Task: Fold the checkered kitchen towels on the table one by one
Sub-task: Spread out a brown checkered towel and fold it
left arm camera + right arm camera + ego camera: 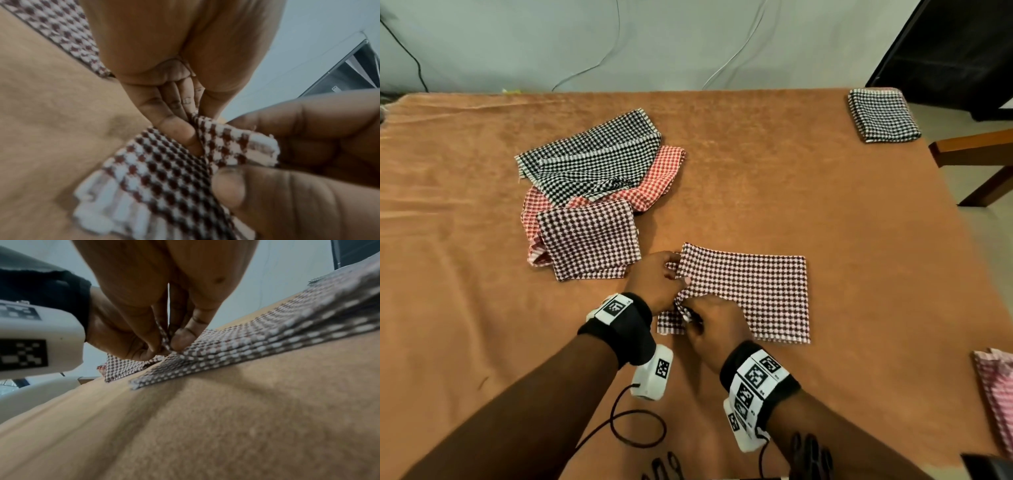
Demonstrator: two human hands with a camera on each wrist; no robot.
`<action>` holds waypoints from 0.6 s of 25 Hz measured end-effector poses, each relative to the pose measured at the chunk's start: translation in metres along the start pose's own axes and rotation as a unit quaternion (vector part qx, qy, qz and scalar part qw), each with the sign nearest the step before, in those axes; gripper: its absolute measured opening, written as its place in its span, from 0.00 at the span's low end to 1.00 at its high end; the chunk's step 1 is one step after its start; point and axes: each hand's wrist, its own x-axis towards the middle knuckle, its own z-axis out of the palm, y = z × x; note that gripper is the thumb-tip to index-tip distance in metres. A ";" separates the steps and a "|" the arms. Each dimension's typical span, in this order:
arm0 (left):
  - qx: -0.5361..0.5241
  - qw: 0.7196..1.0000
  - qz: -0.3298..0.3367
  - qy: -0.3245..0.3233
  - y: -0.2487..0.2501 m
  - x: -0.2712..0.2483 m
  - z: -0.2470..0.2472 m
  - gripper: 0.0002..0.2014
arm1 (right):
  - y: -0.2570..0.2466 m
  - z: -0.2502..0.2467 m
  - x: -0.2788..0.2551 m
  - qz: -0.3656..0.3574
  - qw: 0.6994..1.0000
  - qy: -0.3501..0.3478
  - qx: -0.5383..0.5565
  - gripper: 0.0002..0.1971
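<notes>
**Head view: both hands pinch the left edge of a half-folded towel**

The maroon checkered towel (756,291) lies folded flat on the brown table cover (825,205), near the front edge. The left hand (654,277) pinches its left edge between thumb and fingers. The right hand (717,329) pinches the same edge just nearer the person, lifting a small pleat; the right-wrist view shows several layers stacked there. Behind and left of this towel sits a loose pile: a second maroon towel (589,240), a red one (654,174) and a black one (592,154) overlapping. Far right of it, at the back corner, rests a folded black towel (883,114). A pink checkered cloth (996,394) shows at the right edge.
</notes>
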 end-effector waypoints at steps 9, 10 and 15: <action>0.081 0.995 0.041 0.043 -0.027 0.011 -0.015 0.16 | -0.007 0.025 0.006 0.009 0.999 -0.046 -0.013 0.11; 0.083 0.995 0.042 0.041 -0.029 0.012 -0.015 0.16 | -0.008 0.026 0.006 0.010 0.999 -0.051 -0.014 0.12; 0.134 0.988 0.059 0.056 -0.027 0.010 -0.018 0.20 | -0.012 0.016 0.003 0.013 0.997 -0.072 0.001 0.15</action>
